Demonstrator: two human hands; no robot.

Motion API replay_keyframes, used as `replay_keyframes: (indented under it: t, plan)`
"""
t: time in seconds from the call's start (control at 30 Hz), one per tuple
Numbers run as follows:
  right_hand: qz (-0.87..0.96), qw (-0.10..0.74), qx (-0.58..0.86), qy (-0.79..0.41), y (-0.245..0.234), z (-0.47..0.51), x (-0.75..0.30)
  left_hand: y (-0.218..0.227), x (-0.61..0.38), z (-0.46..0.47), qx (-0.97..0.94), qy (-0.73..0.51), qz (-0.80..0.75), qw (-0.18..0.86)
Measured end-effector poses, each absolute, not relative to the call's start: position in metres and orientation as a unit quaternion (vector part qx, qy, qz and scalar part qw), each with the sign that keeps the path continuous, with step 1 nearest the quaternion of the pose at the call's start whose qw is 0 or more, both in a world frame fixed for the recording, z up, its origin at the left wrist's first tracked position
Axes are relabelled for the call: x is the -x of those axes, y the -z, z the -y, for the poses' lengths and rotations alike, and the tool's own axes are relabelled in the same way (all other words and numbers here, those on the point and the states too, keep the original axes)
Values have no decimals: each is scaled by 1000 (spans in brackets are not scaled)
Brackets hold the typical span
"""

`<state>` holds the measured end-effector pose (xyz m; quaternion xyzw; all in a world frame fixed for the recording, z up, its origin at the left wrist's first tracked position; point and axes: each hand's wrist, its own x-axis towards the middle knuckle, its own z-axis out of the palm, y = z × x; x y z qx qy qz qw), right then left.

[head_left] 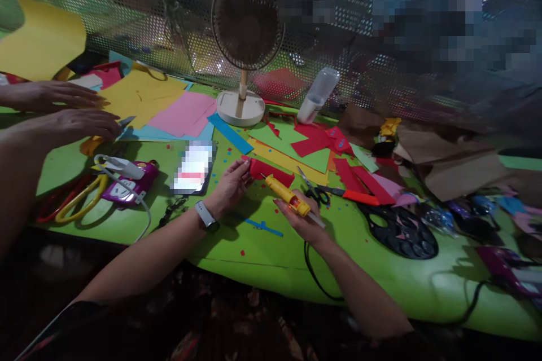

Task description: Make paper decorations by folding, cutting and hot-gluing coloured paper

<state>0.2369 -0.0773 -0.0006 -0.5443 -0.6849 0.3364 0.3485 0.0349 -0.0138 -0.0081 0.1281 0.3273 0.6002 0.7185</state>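
Observation:
My left hand (231, 183) pinches the near edge of a red paper piece (271, 171) lying on the green table (262, 254); a watch is on that wrist. My right hand (301, 219) is closed round a yellow glue gun (288, 196), its nozzle pointing at the red paper. The gun's black cord (313, 276) drops over the table's front edge.
Another person's two hands (80, 110) rest on coloured paper sheets (144, 96) at far left. Around are a small fan (243, 39), a tilted plastic bottle (317, 95), black scissors (315, 189), a phone (193, 168), yellow-handled scissors (80, 197), a purple device (131, 183), a black palette (400, 228).

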Motion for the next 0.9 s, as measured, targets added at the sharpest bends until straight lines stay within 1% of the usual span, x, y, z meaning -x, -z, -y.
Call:
replay_keyframes:
  t: [0.13,0.3,0.37,0.5,0.57,0.63,0.77,0.83,0.9]
  plan:
    - [694,346,540,-326,1,77,-236,7,-35,14,-126,-601,-321,722]
    - [736,336,519,-275,-3,76,-239,7,-30,10,-114,-611,-323,714]
    - [784,321,463,-260,-4,76,-241,7,-28,8,-104,-618,-325,708]
    - [880,292,301,-223,-2,74,-243,7,-27,6,-97,-613,-332,710]
    - [896,288,272,-201,-5,73,-244,6,-28,6,-99,-609,-336,712]
    - [894,293,291,-176,-13,73,-249,5,-27,5,-105,-614,-339,705]
    - [870,283,382,-132,-27,74,-280,6,-25,2,-113,-627,-348,688]
    - [857,268,427,-104,-26,78,-307,6,-25,1,-117,-625,-353,687]
    - [836,274,470,-68,-17,84,-339,6,-27,2,-124,-618,-354,692]
